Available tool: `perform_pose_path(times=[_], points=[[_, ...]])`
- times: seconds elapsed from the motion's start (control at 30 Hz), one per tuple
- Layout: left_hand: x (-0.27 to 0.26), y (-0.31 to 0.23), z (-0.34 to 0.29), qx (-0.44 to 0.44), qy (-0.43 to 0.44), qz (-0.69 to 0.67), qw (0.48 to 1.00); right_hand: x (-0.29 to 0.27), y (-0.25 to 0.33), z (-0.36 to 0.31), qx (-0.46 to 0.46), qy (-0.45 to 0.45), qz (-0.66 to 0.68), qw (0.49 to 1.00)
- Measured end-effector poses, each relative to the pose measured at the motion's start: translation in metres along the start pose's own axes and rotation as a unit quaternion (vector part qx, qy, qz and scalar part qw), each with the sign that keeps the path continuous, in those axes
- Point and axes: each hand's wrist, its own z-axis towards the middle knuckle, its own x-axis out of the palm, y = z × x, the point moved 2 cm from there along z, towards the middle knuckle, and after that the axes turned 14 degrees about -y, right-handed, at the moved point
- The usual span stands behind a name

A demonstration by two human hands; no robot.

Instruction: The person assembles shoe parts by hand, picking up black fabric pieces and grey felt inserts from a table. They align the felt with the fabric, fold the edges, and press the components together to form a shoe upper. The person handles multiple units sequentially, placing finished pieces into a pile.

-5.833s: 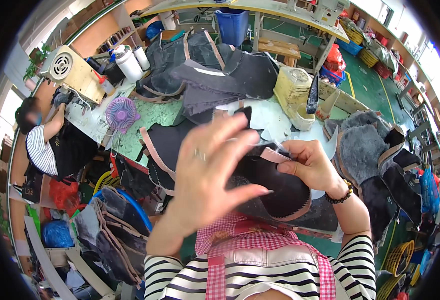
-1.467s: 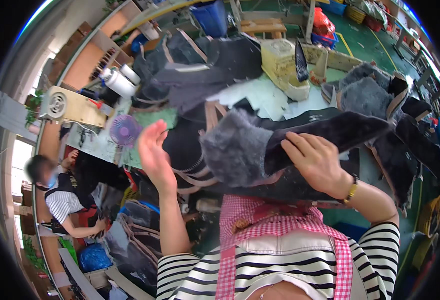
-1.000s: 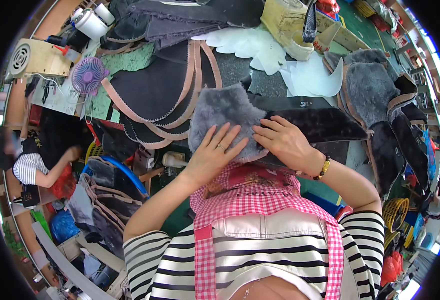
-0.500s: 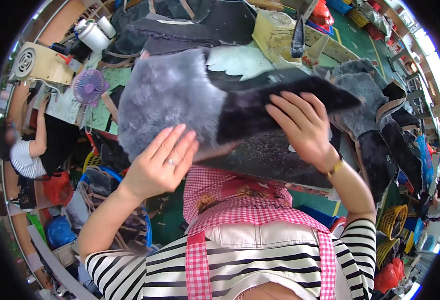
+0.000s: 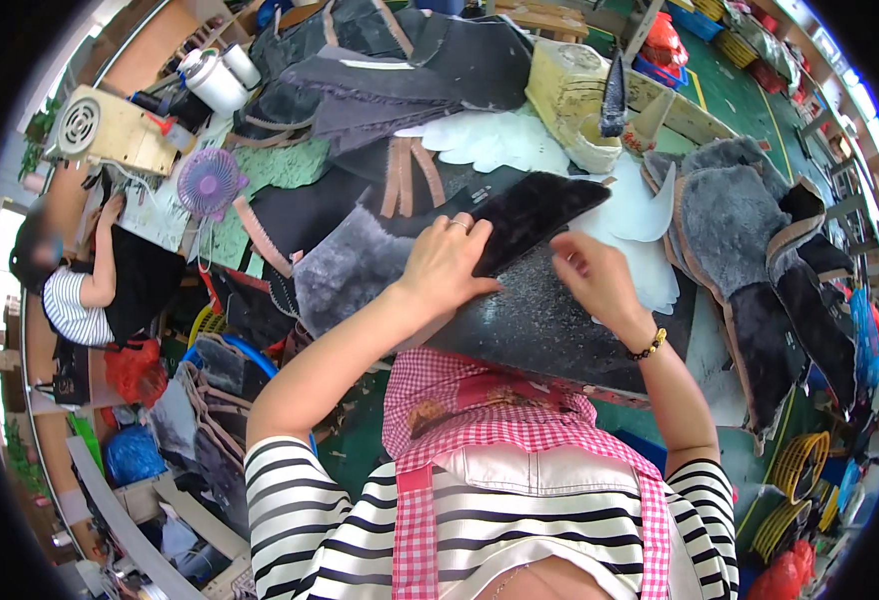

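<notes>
The desk (image 5: 570,335) is brightly and fairly evenly lit, with only soft shadows cast. Glare is seen at the windows (image 5: 850,75) along the right rim, where detail is washed out. Straight edges are bent and softened toward the black surround; the right grip (image 5: 602,280) is slightly blurred.
</notes>
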Motion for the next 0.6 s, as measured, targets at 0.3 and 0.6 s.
perform_pose_path(times=[0.3,0.6], points=[[0.004,0.036,0.026,-0.042,0.078,-0.110,0.990,0.014,0.010,0.012,-0.223,-0.017,-0.019,0.975],[0.026,0.087,0.024,-0.180,0.056,-0.404,0.895,-0.055,-0.054,0.177,-0.016,-0.345,-0.079,0.935]])
